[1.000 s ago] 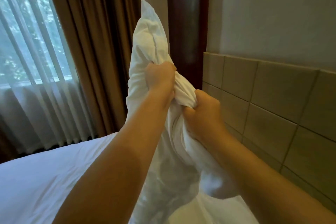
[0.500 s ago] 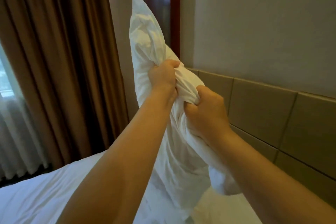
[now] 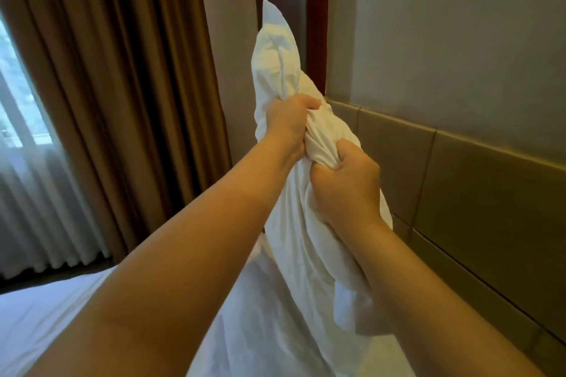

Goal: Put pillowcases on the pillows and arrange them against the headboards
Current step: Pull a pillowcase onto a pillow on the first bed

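At centre frame, the left hand (image 3: pixel 289 122) and right hand (image 3: pixel 343 184) are each clenching a fistful of the pillowcase (image 3: pixel 306 239) bunched around the upended pillow (image 3: pixel 275 64) beside the headboard (image 3: pixel 459 180), gripping so near together that the case is probably risking twisting or slipping off.

One view: head-worn wide-angle camera, at person's eye level. Faces forward and slightly down along both bare forearms. Close range: left hand (image 3: pixel 289 119) and right hand (image 3: pixel 343 184) sit mid-frame, gripping white crumpled fabric pillow (image 3: pixel 275 70). Tan padded panelled headboard (image 3: pixel 459 193) along right side, brown pleated curtain (image 3: pixel 122 86) on left, white bed sheet (image 3: pixel 46 315) at bottom edge.
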### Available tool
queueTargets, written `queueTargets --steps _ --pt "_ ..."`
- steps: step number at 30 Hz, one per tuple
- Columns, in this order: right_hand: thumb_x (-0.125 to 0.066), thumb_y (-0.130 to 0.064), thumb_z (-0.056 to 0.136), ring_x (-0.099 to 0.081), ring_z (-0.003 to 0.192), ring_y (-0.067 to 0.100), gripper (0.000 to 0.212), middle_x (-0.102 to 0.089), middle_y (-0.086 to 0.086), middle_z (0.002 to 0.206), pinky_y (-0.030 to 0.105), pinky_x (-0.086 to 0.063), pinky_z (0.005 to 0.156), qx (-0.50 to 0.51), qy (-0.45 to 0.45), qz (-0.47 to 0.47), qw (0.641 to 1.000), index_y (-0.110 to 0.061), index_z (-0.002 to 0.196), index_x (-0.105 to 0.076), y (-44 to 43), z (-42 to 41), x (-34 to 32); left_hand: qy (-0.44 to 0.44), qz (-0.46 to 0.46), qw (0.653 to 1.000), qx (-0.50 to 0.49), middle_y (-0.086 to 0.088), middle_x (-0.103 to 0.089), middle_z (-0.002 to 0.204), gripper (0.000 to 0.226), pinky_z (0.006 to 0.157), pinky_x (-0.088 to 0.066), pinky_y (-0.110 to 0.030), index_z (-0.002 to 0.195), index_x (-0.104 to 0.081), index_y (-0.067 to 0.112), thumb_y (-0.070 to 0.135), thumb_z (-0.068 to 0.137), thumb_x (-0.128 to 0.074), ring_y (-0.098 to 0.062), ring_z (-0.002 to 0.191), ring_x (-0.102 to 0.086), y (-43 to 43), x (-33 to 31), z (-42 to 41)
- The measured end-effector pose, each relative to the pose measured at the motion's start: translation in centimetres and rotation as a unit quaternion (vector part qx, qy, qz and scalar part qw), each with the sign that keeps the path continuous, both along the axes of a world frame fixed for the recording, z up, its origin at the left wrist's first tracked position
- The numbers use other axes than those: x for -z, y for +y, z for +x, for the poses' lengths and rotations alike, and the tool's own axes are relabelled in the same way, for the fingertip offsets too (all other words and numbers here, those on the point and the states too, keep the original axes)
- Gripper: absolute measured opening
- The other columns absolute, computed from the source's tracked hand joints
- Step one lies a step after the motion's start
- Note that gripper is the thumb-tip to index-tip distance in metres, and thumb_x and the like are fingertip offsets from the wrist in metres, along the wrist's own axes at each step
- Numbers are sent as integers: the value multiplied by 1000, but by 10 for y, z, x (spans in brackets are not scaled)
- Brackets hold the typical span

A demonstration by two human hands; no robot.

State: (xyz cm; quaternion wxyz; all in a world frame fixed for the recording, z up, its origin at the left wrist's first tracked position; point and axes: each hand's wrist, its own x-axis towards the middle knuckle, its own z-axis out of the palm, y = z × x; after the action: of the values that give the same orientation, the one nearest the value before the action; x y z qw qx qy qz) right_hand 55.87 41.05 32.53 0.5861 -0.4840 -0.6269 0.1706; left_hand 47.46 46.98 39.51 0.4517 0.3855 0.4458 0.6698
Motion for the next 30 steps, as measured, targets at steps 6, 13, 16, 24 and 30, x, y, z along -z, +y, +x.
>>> queueTargets --steps 6,13,16,24,30 --pt "-57 -32 93 -56 73 8 9 -56 -9 84 10 -44 62 -69 70 -42 994 -23 93 -54 59 5 4 60 -14 996 -56 -8 -64 107 58 79 -58 -42 121 -54 14 11 67 -74 -28 95 -65 61 0 11" --pt "-55 -30 95 -51 64 2 10 -44 -22 71 2 -34 53 -113 69 -37 990 -27 87 -50 109 10 14 100 -27 991 -83 -6 -64 104 46 63 -54 -30 123 -53 15 12 80 -70 -23 91 -64 112 8 11" --pt "-55 -28 95 -53 72 5 5 -48 -16 76 5 -37 59 -128 62 -59 988 -23 95 -57 132 9 24 77 -62 992 -79 -11 -64 107 53 68 -58 -36 126 -52 13 7 76 -70 -29 92 -66 135 24 4" --pt "-54 -39 94 -61 99 24 30 -62 5 106 37 -54 87 -156 -72 -212 962 -16 113 -59 200 18 93 85 -313 942 -86 -13 -62 112 36 90 -50 -38 122 -55 5 13 88 -59 -28 105 -58 189 112 -12" --pt "-53 -34 95 -58 97 29 30 -62 10 114 38 -50 85 -132 -244 -249 928 -14 117 -59 251 38 103 113 -377 914 -97 -11 -55 97 19 91 -49 -34 101 -49 10 27 95 -56 -25 99 -54 219 148 2"
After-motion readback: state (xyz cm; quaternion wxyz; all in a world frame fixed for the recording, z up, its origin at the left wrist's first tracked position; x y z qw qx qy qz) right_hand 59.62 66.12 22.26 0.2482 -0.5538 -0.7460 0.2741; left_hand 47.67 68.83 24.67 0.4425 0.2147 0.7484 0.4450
